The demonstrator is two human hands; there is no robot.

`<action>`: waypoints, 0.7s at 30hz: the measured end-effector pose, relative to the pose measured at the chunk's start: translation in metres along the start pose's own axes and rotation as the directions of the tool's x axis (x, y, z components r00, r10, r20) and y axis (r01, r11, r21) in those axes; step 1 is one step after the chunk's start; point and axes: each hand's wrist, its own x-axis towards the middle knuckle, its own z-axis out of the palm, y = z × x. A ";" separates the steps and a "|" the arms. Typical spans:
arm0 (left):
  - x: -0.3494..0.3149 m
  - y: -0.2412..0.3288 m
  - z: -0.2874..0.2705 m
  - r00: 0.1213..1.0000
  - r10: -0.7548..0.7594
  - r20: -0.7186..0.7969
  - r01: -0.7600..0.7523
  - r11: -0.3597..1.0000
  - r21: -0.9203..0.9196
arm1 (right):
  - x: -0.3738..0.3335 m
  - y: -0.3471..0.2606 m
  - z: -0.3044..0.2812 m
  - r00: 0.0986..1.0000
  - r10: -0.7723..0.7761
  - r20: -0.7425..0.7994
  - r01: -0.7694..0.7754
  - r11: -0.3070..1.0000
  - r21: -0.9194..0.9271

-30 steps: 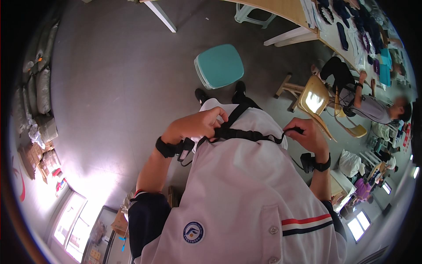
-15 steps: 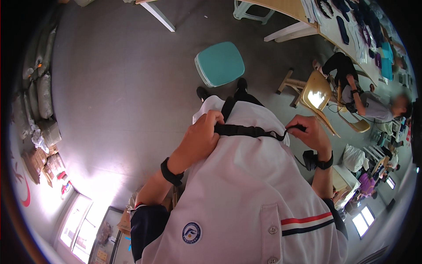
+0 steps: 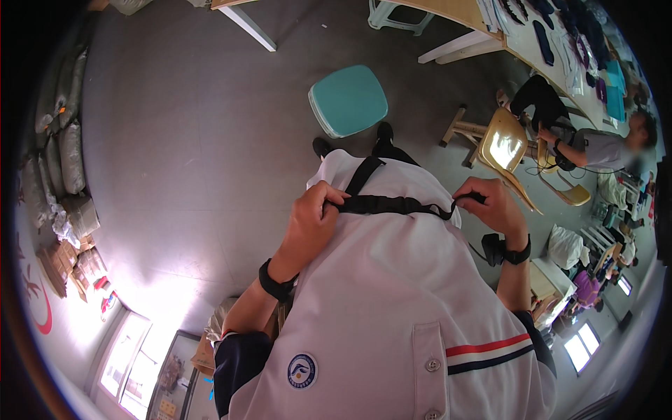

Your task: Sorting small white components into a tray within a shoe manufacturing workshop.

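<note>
A black webbing belt (image 3: 385,204) runs across the waist of my white polo shirt (image 3: 378,280), with a loose strap end (image 3: 365,175) standing out beyond it. Closed on the belt's left part is my left hand (image 3: 315,213), thumb and fingers pinched together. At the other side my right hand (image 3: 492,204) grips the belt's right end, where the webbing twists and loops. Each wrist wears a black band; a small black device (image 3: 493,249) hangs beside the right one. The fingertips' undersides are hidden.
In front of my feet stands a teal-topped stool (image 3: 348,100). To the right are a wooden chair (image 3: 502,140), a seated person (image 3: 595,150) and a table (image 3: 521,52) bearing dark straps and cloth. Stuffed sacks (image 3: 71,157) and cardboard boxes line the left wall.
My left hand has shifted slightly left along the belt, and the loose strap end shows more. The right hand is slightly higher, still gripping. The seated person has changed posture.
</note>
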 end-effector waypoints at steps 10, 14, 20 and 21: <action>0.001 -0.001 -0.030 0.996 0.015 0.083 -0.022 0.997 0.078 | 0.000 -0.002 -0.001 1.000 0.008 0.000 -0.008 0.999 -0.038; 0.003 0.004 -0.040 0.983 -0.146 0.112 0.152 0.987 -0.053 | 0.000 -0.004 -0.002 1.000 0.014 -0.002 -0.014 0.998 -0.055; 0.009 0.005 -0.041 0.957 -0.207 0.201 0.257 0.929 -0.266 | 0.001 -0.003 -0.002 1.000 -0.009 -0.001 0.009 0.997 -0.072; 0.011 0.005 -0.042 0.957 -0.207 0.201 0.257 0.929 -0.266 | 0.001 -0.004 -0.002 1.000 -0.007 -0.001 0.007 0.997 -0.073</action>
